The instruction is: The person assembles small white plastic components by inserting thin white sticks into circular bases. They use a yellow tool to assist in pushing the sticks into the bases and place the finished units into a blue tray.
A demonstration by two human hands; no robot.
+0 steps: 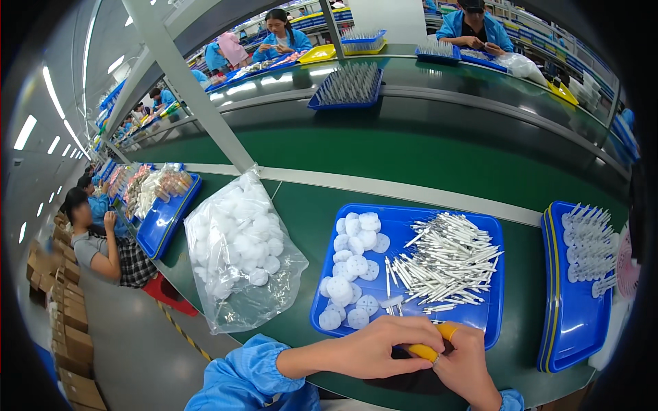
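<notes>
My left hand (373, 348) and my right hand (467, 359) meet just over the near edge of a blue tray (404, 211). Their fingertips are pinched together, and whatever is between them is hidden or too small to make out. Yellow finger covers (423, 352) show on the pinched fingers. In the tray's left part lie several round white plastic discs (356, 265) with small holes. A heap of thin white sticks with metal tips (449, 264) fills the right part. A small white piece with thin prongs (392, 302) lies close beyond my left hand.
Left of the tray is a clear plastic bag (240, 240) of white discs. Stacked blue trays (576, 335) at the right hold discs with upright sticks. Beyond runs a green conveyor belt (425, 151); a filled blue tray (346, 85) sits further back. Co-workers (281, 38) sit across and at left.
</notes>
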